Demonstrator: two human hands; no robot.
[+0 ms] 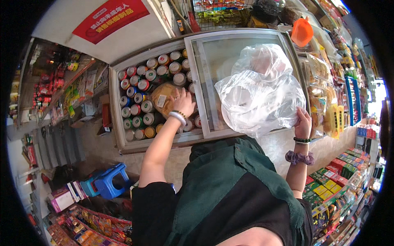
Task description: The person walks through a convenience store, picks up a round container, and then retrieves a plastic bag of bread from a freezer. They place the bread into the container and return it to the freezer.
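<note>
My left hand (183,104) lies over the right side of a clear-wrapped tan food package (162,97), its fingers on the wrap. A white label shows on the package, which looks like bread. It rests on drink cans (147,106) in the uncovered left half of a chest cooler (115,101). My right hand (303,121) pinches the edge of a large clear plastic bag (261,95) at its right side. The bag lies spread over the cooler's sliding glass lid (212,66); whitish round shapes show through it, too blurred to name.
Packaged breads (318,95) and an orange plastic scoop (302,32) sit right of the cooler. Boxed goods (329,181) fill a shelf at lower right. A blue plastic stool (112,181) stands at lower left. Shelves of packets (89,83) line the left side.
</note>
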